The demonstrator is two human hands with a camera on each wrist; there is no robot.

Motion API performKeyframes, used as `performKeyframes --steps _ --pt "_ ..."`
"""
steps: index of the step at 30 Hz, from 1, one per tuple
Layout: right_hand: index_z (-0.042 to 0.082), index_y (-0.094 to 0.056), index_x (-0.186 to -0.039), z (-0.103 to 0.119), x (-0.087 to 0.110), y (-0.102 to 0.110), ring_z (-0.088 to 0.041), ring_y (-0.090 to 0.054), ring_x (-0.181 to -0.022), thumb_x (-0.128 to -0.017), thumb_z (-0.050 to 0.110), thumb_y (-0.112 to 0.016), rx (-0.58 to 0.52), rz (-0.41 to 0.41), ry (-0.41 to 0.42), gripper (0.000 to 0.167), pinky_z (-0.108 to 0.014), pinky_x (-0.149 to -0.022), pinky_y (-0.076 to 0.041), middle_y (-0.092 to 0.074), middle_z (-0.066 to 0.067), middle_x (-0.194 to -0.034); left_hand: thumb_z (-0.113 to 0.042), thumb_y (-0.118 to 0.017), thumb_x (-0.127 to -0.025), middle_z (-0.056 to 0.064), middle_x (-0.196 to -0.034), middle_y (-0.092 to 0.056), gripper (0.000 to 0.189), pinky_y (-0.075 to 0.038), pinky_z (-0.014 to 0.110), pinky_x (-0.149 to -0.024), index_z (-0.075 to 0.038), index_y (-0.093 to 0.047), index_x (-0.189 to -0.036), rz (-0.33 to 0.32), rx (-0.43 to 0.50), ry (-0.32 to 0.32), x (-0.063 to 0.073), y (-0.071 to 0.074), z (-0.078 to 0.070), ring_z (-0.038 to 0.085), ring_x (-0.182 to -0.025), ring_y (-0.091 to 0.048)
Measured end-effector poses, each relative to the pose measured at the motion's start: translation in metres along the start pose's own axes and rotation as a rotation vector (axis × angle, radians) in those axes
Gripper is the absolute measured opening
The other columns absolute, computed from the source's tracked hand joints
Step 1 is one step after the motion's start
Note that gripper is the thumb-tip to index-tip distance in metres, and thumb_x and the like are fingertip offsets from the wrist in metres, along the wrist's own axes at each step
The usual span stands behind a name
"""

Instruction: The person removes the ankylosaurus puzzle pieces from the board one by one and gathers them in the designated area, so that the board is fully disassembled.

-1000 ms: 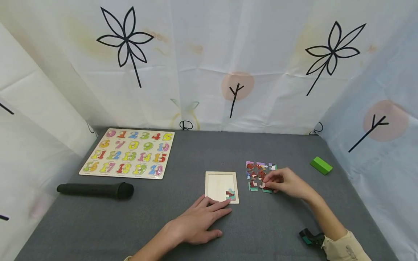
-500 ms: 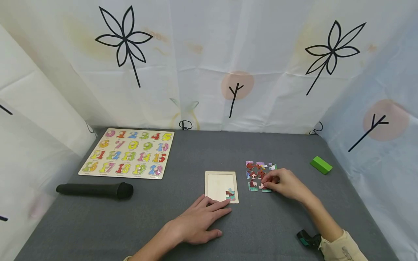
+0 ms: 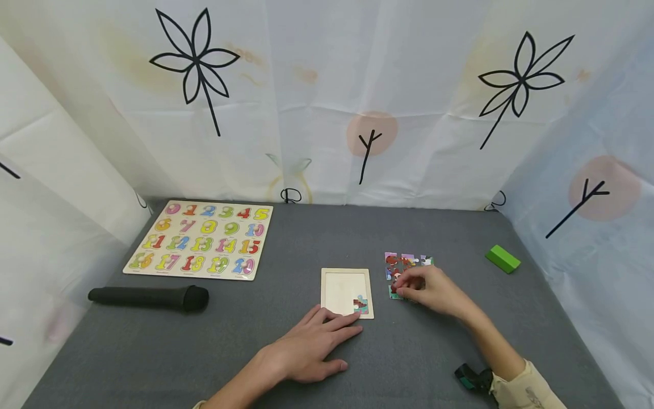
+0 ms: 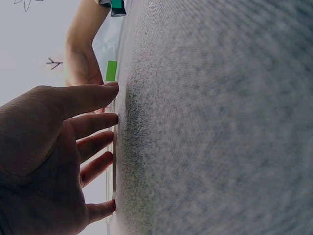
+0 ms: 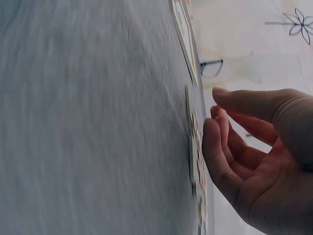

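Note:
A small wooden puzzle tray (image 3: 337,287) lies mid-table, with a puzzle piece (image 3: 361,305) in its lower right corner. My left hand (image 3: 311,347) lies flat with spread fingers, the fingertips at the tray's near edge. To the right of the tray, several puzzle pieces (image 3: 392,260) with red-brown and purple print are laid out in a loose block. Over their near part hovers my right hand (image 3: 433,291), hiding some of them. In the right wrist view its thumb and bent fingers (image 5: 212,139) stand apart, just above the pieces, with nothing between them.
A number puzzle board (image 3: 201,241) lies at the back left, with a black microphone (image 3: 148,298) in front of it. A green block (image 3: 503,259) sits at the back right. A dark wrist device (image 3: 472,379) is beside the right sleeve.
My right hand has shifted left across the puzzle pieces, from the right column toward the left one. The left hand and the tray stay where they were.

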State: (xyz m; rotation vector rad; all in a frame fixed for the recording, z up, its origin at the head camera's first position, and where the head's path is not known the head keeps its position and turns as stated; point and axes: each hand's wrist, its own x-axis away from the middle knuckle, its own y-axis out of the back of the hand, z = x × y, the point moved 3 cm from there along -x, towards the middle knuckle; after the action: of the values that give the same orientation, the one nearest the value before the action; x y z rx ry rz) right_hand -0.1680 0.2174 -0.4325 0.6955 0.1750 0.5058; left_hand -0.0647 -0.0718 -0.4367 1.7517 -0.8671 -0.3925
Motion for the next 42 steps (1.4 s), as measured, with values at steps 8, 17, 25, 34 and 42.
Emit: performKeyframes --steps 8,17,25,34,42 --pt "0.001 -0.079 -0.109 0.016 -0.011 -0.027 -0.004 -0.063 -0.069 -0.098 0.009 -0.08 -0.14 0.108 0.049 0.014 -0.024 -0.065 -0.057 -0.075 -0.011 -0.088 -0.045 -0.069 -0.104 -0.017 -0.178 -0.031 0.065 -0.029 0.048 -0.13 -0.033 -0.047 -0.165 0.016 0.031 -0.009 0.0 0.0 0.003 0.011 -0.14 -0.045" --pt "0.003 -0.079 -0.116 0.032 -0.019 -0.055 0.0 -0.066 -0.077 -0.097 0.01 -0.08 -0.087 0.165 0.103 0.021 -0.021 -0.07 -0.056 -0.078 -0.005 -0.092 -0.046 -0.072 -0.103 -0.019 -0.178 -0.03 0.067 -0.038 0.041 -0.125 -0.032 -0.049 -0.164 0.09 0.236 -0.011 0.001 0.006 0.016 0.009 -0.144 -0.039" --pt "0.005 -0.078 -0.118 0.04 -0.024 -0.06 0.003 -0.059 -0.073 -0.092 0.012 -0.086 0.023 0.143 0.096 0.029 -0.02 -0.07 -0.053 -0.07 0.002 -0.09 -0.035 -0.074 -0.103 -0.008 -0.173 -0.045 0.059 -0.037 0.04 -0.13 -0.021 -0.058 -0.158 0.081 0.387 -0.058 0.001 0.011 0.033 0.015 -0.155 -0.042" --pt "0.007 -0.078 -0.114 0.042 -0.03 -0.059 0.002 -0.058 -0.068 -0.092 0.011 -0.085 0.028 0.172 0.062 0.024 -0.02 -0.069 -0.052 -0.067 0.003 -0.087 -0.035 -0.072 -0.105 -0.004 -0.158 -0.058 0.051 -0.044 0.044 -0.123 -0.016 -0.065 -0.151 -0.02 0.47 0.019 0.0 0.018 0.062 0.019 -0.146 -0.051" --pt "0.009 -0.072 -0.113 0.044 -0.032 -0.058 -0.001 -0.059 -0.071 -0.091 0.013 -0.087 0.016 0.197 0.059 0.026 -0.021 -0.069 -0.051 -0.066 -0.003 -0.093 -0.037 -0.072 -0.105 0.004 -0.156 -0.052 0.054 -0.048 0.044 -0.119 -0.009 -0.064 -0.15 -0.081 0.529 0.053 0.003 0.018 0.08 0.024 -0.143 -0.053"
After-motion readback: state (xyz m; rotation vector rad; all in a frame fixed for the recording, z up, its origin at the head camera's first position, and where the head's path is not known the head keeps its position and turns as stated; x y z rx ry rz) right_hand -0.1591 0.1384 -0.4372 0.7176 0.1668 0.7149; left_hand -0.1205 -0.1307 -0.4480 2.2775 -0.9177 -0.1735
